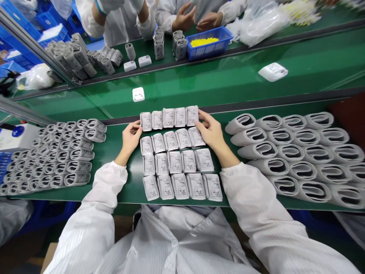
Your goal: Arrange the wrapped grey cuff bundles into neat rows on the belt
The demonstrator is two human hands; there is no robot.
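Observation:
Four rows of folded paper leaflets with printed drawings lie before me on the green bench (129, 190). My left hand (131, 136) is at the left end of the far row of folded leaflets (168, 118), its fingers curled against the end piece. At the opposite end, my right hand (211, 131) has its fingers around the last leaflet's far corner and its thumb on the near side. Between them the two hands hold this row from both ends. Close below my right hand is the end leaflet (195, 136) of the second row.
Stacks of folded grey leaflets stand at left (81, 154) and right (293, 152). Beyond the bench edge, a green conveyor belt (199, 82) carries a white square device (138, 94) and another white device (273, 72). Across it are co-workers' hands (184, 18) and a blue bin (209, 43) of yellow pieces.

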